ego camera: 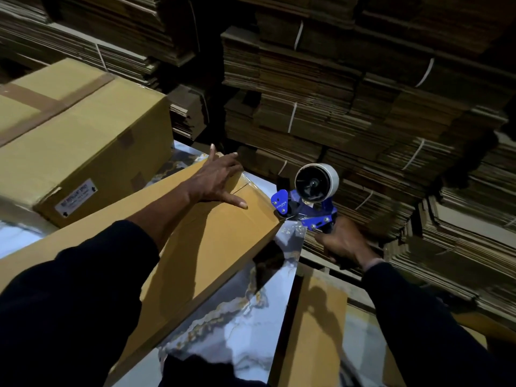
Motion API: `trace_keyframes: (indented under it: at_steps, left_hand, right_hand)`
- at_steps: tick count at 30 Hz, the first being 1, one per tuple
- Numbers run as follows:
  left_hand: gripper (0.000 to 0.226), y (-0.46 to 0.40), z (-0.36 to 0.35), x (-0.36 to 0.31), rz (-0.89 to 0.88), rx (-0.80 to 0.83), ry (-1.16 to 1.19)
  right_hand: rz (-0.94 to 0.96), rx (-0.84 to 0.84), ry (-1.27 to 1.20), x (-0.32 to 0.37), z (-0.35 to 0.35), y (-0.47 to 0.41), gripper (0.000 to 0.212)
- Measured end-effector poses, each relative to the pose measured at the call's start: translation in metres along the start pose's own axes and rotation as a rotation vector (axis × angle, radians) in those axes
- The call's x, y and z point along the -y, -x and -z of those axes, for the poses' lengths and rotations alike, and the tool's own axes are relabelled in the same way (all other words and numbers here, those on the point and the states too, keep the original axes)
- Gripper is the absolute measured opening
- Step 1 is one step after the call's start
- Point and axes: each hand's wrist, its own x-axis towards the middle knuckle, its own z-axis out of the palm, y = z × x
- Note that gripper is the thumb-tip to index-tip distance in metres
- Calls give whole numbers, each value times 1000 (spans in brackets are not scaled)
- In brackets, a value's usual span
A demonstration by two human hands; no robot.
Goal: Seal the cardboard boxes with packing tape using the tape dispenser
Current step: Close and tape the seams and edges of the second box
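Looks like a packing warehouse: strapped bundles of flattened cartons [321,88] stacked high, taped-up box [83,135] alongside.

Tall cardboard stacks [349,113] wall off the far and right sides. A big box [83,141] blocks the far left. The long box [195,241] fills the middle of the tabletop [240,325]. A bare strip of tabletop runs along its right side.

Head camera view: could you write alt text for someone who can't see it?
A person's left hand presses flat on a long cardboard box while the right hand holds a blue tape dispenser at its far corner. Stacks of flattened cardboard fill the background.
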Motion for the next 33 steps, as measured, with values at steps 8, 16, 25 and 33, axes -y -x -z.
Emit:
trace_keyframes:
  at_steps: [8,16,25,33]
  left_hand:
    - [149,11,-22,-73,-195,132,-223]
    - [116,13,-29,-99,-164,59,-147]
    - [127,24,-28,-92,-83,28,-86]
    - [125,25,-33,-93,-55,-9,-53]
  right_hand:
    - [-26,-6,-47,-5,-10,4,15]
    - [-29,-13,-31,-8,-11,2,9]
    - [24,-50,56,4,9,-10,16]
    - [81,-65,137,15,28,-7,20]
